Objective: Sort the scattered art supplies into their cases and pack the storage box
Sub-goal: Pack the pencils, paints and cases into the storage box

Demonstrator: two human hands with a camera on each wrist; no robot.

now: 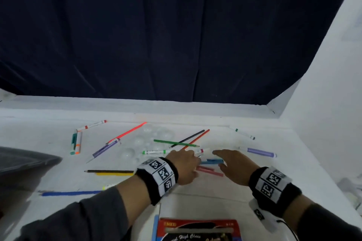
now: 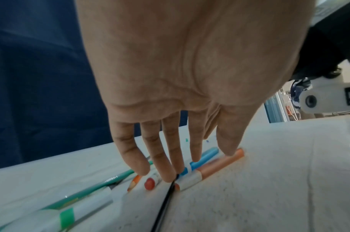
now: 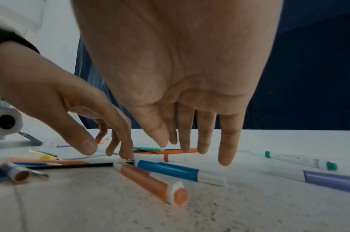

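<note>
A: From the head view, both hands reach over the white worktop (image 1: 244, 182). The left hand (image 1: 184, 166) and right hand (image 1: 233, 166) bracket a blue-capped white plastic marker (image 1: 212, 161), probably to gather it.

B: Left wrist view: fingers (image 2: 170, 160) straight, pressing that marker (image 2: 201, 160) and an orange-capped marker (image 2: 219, 164); nothing gripped.

A: Right wrist view: the right hand (image 3: 180, 78) hangs open just above them. The red cardboard pencil case (image 1: 197, 229) is cut off; the storage box I can't identify.
</note>
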